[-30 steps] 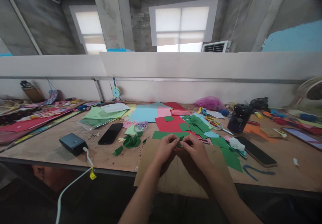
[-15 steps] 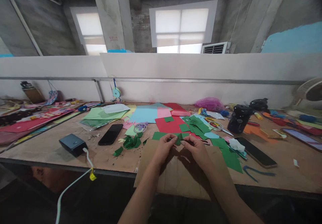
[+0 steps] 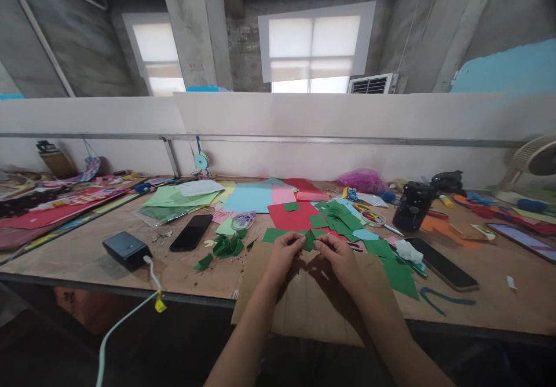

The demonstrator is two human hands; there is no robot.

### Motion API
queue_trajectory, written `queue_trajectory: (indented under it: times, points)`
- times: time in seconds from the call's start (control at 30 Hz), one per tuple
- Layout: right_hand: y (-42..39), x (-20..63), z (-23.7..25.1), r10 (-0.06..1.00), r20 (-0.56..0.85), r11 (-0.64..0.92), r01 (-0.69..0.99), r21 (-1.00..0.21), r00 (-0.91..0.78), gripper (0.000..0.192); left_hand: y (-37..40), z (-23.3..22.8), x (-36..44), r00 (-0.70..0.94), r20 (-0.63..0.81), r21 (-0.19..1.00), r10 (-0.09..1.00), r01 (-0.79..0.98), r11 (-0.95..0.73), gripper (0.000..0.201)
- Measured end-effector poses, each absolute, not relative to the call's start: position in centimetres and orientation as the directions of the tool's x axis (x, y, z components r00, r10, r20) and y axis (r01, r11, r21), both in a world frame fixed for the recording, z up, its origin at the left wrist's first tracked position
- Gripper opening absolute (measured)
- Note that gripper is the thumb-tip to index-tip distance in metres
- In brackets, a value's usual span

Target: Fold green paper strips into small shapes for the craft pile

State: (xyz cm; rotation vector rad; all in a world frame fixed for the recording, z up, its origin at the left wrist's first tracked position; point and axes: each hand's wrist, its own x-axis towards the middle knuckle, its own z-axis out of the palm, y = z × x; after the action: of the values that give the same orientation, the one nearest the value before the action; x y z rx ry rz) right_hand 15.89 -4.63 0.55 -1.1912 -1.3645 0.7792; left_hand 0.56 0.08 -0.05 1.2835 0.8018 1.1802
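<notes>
Two hands meet over the brown cardboard [image 3: 304, 294] at the near edge of the desk [image 3: 87, 254]. The left hand [image 3: 283, 255] and the right hand [image 3: 336, 256] each pinch one end of a small green paper piece [image 3: 309, 239]. It sits right between them, just past the fingertips, lying left to right. Both hands are equally close to it. Farther back lie more green paper squares [image 3: 341, 216] on a red sheet [image 3: 289, 216].

Both hands pinch a folded paper piece [image 3: 309, 240] over the cardboard sheet [image 3: 304, 311], phone [image 3: 191, 232] lying left.
</notes>
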Motion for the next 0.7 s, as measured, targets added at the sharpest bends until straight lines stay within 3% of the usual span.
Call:
queue_trajectory:
  times: [0.2, 0.47, 0.7]
  points:
    - [-4.26, 15.62, 0.19, 0.955, 0.293, 0.270, 0.249, -0.930, 0.055, 0.024, 0.30, -0.22, 0.53, 0.264, 0.151, 0.952, 0.952, -0.299, -0.068, 0.034]
    - [-4.49, 15.97, 0.38, 0.938, 0.337, 0.299, 0.290, -0.909, 0.087, 0.020, -0.02, 0.04, 0.79, 0.302, 0.098, 0.960, 0.948, -0.282, -0.010, 0.034]
    - [-4.61, 16.06, 0.58, 0.945, 0.322, 0.294, 0.274, -0.916, 0.062, 0.017, -0.31, 0.34, 0.48, 0.281, 0.128, 0.971, 0.951, -0.232, -0.062, 0.028]
